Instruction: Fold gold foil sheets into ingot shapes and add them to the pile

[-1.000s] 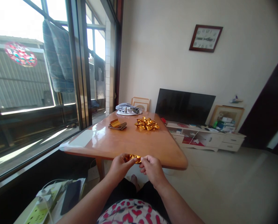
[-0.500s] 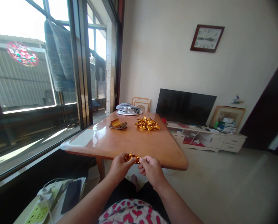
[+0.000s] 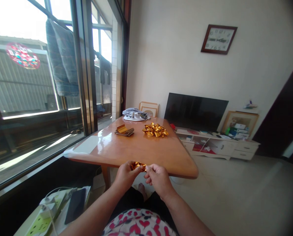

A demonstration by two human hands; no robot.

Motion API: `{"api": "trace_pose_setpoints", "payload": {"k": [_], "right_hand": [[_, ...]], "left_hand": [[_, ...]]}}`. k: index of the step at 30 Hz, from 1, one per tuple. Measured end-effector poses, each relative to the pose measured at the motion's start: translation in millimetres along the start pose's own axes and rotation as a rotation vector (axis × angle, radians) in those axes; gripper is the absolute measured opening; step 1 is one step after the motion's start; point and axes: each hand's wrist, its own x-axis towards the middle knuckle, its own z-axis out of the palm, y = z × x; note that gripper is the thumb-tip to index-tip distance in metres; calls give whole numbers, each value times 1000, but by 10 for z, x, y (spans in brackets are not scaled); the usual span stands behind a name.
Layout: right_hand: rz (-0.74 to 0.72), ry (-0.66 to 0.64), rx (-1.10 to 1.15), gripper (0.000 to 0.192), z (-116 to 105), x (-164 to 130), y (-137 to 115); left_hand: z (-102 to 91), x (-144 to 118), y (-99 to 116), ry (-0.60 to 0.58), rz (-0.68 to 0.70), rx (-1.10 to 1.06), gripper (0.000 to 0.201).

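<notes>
A small piece of gold foil paper (image 3: 138, 166) is pinched between the left hand (image 3: 125, 175) and right hand (image 3: 158, 179), fingertips closed on either end, its long axis running left-right just off the table's (image 3: 161, 154) near edge.

Small crumpled gold foil piece (image 3: 138, 166), pinched at table edge.

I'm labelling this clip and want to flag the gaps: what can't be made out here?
- Gold foil piece: mostly covered by the left hand and right hand in the head view; its shape is unclear.
- Foil pile: too small to count pieces.
- Clock: too blurred to read.
</notes>
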Motion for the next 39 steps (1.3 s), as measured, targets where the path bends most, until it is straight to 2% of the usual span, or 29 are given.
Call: {"api": "trace_pose_setpoints", "payload": {"k": [4, 8, 13, 19, 24, 30, 34, 39], "right_hand": [[-8, 45, -36, 40, -7, 40, 51], [70, 113, 35, 36, -77, 105, 99], [144, 151, 145, 32, -147, 157, 131], [165, 141, 181, 31, -116, 148, 115], [165, 99, 182, 34, -64, 103, 80], [65, -46, 194, 50, -50, 42, 62], [-43, -118, 129, 44, -76, -6, 73], [-113, -124, 12, 37, -80, 12, 181]], "left_hand": [[-7, 10, 16, -27, -3, -29, 47], [-82, 13, 85, -116, 23, -101, 52], [-143, -45, 115, -115, -105, -257, 65], [-101, -125, 129, -290, -117, -415, 57], [-75, -118, 125, -204, -130, -501, 50], [-95, -71, 84, -231, -208, -636, 48], [-135, -41, 77, -191, -300, -713, 50], [-133, -40, 102, -198, -377, -801, 48]]}}
